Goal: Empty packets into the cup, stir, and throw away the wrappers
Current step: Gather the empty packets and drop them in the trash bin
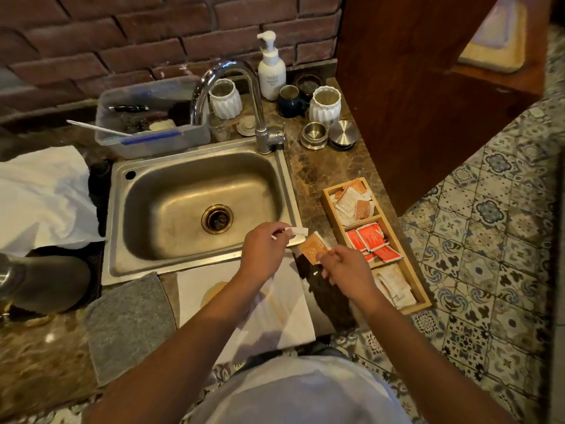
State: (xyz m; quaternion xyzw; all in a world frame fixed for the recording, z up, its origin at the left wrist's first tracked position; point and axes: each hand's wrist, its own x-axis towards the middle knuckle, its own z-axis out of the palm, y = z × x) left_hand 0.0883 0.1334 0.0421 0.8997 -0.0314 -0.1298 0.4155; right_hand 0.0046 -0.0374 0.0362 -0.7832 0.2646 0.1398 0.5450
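both forearms reach forward over the counter's front edge, hands meeting near the front right corner of the sink (195, 206). the left hand (264, 249) pinches a torn white strip (295, 231) between thumb and fingertips. the right hand (344, 269), wrist bent inward, grips an orange packet (313, 246) in closed fingers. a wooden tray (331, 206) of packets lies just right. below the left wrist, a cup (214, 290) shows partly on a white napkin (287, 313).

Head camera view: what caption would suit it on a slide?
Left hand holds a torn strip, right hand an orange packet, beside the sink.
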